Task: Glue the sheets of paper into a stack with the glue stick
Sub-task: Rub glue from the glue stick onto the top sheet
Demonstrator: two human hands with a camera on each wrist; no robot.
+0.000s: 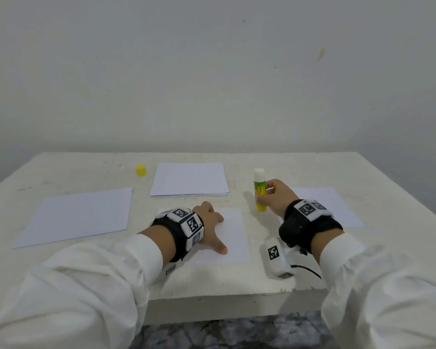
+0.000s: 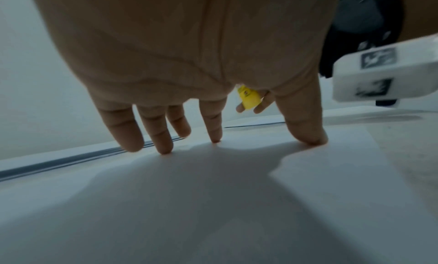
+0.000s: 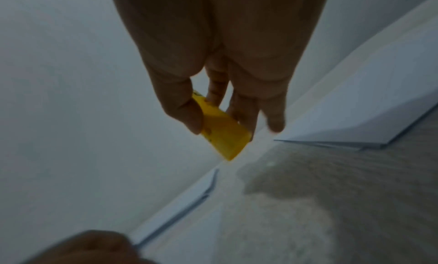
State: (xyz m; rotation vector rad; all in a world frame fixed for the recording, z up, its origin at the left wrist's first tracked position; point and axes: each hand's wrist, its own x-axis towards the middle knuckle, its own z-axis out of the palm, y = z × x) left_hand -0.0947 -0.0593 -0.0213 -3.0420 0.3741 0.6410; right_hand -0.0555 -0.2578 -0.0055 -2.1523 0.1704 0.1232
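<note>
**While one hand pins a sheet, the other holds an uncapped glue stick upright**

Seen from the person's head, a pale, scuffed table (image 1: 312, 167) fills the lower half of the view, against a plain grey-white wall (image 1: 212, 71). Both arms wear white sleeves (image 1: 98, 285) and black wrist straps carrying white marker blocks.

Largest of the papers is a single sheet at the left (image 1: 78, 217), lying alone. At the table's far middle sits a stack of sheets (image 1: 189, 180), its edges slightly stepped. Another sheet (image 1: 337, 210) lies at the right, partly under the right wrist. Nearest the person, a smaller sheet (image 1: 234, 235) lies flat.

On that near sheet rests the left hand (image 1: 210, 229), fingers (image 2: 163, 136) spread and straight, their tips pressing the paper.

Just right of it, the right hand (image 1: 277, 197) grips the glue stick (image 1: 259, 190) between thumb and fingers. It stands upright on the table, yellow-green with its white top bare.

Its yellow cap (image 1: 141, 170) stands apart, left of the far stack.
</note>
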